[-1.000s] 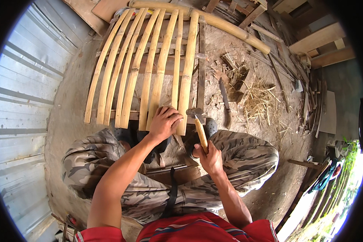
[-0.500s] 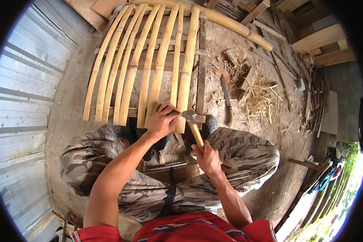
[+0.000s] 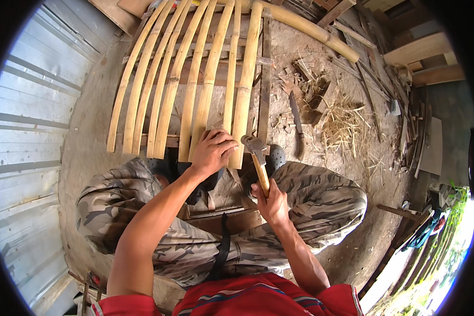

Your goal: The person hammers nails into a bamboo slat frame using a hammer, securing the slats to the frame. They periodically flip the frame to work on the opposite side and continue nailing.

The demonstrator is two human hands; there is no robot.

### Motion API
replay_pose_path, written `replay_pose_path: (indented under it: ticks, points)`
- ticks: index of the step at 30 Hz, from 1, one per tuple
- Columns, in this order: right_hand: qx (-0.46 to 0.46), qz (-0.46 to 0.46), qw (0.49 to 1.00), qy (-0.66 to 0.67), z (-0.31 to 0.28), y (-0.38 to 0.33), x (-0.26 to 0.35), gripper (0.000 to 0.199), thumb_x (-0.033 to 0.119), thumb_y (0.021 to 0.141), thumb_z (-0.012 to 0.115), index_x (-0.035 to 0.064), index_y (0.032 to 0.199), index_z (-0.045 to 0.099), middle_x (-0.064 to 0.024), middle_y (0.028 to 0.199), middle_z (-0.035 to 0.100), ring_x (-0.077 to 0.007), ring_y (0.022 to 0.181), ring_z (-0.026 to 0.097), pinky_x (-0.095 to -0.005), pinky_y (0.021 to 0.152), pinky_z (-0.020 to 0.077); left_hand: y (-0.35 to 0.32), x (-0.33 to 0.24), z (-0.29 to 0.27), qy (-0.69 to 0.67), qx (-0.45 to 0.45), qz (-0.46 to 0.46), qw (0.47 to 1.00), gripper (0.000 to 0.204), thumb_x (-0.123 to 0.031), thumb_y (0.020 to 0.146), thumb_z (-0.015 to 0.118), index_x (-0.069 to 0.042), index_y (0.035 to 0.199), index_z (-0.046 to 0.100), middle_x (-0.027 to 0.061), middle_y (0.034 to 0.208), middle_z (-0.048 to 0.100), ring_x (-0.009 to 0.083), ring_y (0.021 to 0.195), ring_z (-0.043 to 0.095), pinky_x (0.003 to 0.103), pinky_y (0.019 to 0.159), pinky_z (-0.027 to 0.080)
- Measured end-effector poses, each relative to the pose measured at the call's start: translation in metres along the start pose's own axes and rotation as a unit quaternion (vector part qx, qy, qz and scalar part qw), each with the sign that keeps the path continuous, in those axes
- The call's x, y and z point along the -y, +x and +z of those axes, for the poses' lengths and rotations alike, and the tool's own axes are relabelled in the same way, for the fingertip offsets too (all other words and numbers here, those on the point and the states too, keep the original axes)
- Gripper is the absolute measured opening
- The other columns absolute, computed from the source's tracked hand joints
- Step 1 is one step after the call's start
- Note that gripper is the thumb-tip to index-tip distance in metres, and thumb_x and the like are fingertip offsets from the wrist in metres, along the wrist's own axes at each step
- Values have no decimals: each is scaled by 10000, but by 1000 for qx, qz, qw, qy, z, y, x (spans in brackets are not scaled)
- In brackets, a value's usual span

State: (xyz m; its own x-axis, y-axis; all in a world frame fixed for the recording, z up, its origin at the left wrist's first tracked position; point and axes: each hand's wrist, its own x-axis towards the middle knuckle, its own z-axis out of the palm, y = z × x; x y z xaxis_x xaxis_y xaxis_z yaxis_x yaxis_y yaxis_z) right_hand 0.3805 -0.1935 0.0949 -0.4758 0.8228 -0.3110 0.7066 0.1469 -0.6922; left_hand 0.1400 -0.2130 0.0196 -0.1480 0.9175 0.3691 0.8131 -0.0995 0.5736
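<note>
A wooden frame (image 3: 266, 79) was set straight ahead, covered lengthwise by spaced bamboo slats (image 3: 204, 95). The rightmost slat (image 3: 246, 84) was laid with its long axis running forward and leaning slightly right at the far end. A hammer (image 3: 259, 164) was gripped by the handle in the right hand (image 3: 272, 203), its head held just right of the slat's near end; contact could not be told. That end was reached closest by the left hand (image 3: 214, 151), its fingers bunched against it; whether anything small was pinched could not be told.
</note>
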Motion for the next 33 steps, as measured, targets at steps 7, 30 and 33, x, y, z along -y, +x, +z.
replay_pose_path:
  ticks: [7,30,33]
  points:
    - [8,-12,1000,-25,8,-3,-7,362,301,987,671,-40,943,558,-238,726,678,-450,755,705,-462,577,531,-4,-1,-1,-7,-1,0,1000,134,-135,846,761,-91,972,751,-9,1045,662,229,1125,592,416,978,457]
    - [-25,-22,999,17,11,8,-14,405,320,984,667,-66,968,544,-253,668,613,-445,670,656,-453,521,491,7,20,2,-82,-8,-48,995,115,-101,870,716,-107,976,762,63,1041,730,240,1021,665,412,934,499]
    - [-38,-24,999,5,15,7,-21,295,203,988,669,-32,896,518,-156,652,638,-295,579,685,-361,529,495,46,17,-7,-45,-28,-60,997,245,-256,927,699,-84,1098,735,90,1124,718,286,1067,655,442,967,482]
